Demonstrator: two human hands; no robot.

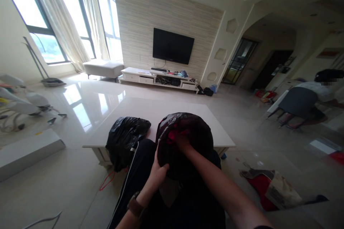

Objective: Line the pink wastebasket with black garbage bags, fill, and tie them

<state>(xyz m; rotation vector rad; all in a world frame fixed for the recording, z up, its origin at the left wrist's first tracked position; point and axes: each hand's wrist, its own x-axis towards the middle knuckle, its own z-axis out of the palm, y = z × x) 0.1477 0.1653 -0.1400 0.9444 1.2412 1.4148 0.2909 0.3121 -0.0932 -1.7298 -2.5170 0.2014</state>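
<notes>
A black plastic bag [196, 125] with a wide open mouth sits on my lap, against the near edge of the white coffee table [212, 114]. My left hand [159, 169] grips its left side, thumb on the near face and the other fingers behind the plastic. Reaching into the mouth, my right hand [183, 142] is beside something pinkish red [173, 136]; its fingers are hidden in shadow, so whether it holds that is unclear. A second, bulging black plastic bag [126, 134] rests at the table's left edge, a red drawstring [107, 180] hanging below it.
A long white box [29, 150] lies on the floor at left. To the right, a red and beige cloth bag [276, 188] lies on the tiles. A person [326, 91] sits on a grey chair [299, 100] farther back. A TV stand [134, 77] lines the far wall.
</notes>
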